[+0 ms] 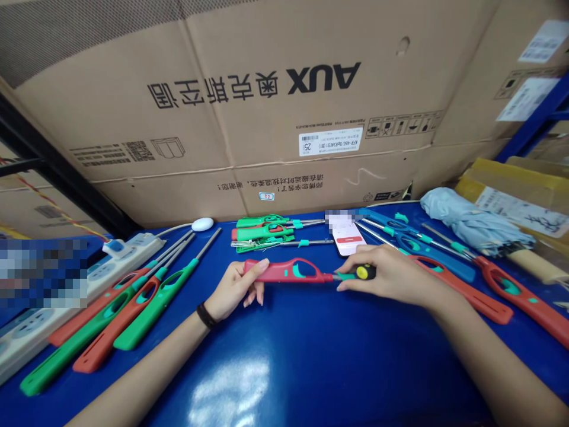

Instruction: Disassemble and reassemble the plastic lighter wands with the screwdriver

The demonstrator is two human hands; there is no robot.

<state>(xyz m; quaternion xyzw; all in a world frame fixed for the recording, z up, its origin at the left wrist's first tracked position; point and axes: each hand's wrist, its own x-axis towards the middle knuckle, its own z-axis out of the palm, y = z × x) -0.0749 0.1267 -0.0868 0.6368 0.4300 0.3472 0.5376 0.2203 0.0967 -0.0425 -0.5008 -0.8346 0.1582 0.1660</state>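
My left hand (240,283) is closed around the butt end of a red long-necked gas lighter (275,271), held level just above the blue table. Its teal trigger sits in the loop towards the right. At the lighter's front end, my right hand (377,273) pinches with thumb and fingertips around a teal collar (345,276). A short black tool handle with a round yellow end (365,271), like a screwdriver's, is also in the right hand. The fingers hide most of the tool and the lighter's tip.
Red and green lighters (155,302) lie at left beside a white power strip (144,243). Green lighters (262,230) and a phone (349,237) lie behind my hands. Blue and red lighters (528,299) lie at right, near a folded umbrella (466,222). A large cardboard box (267,136) forms the back wall.
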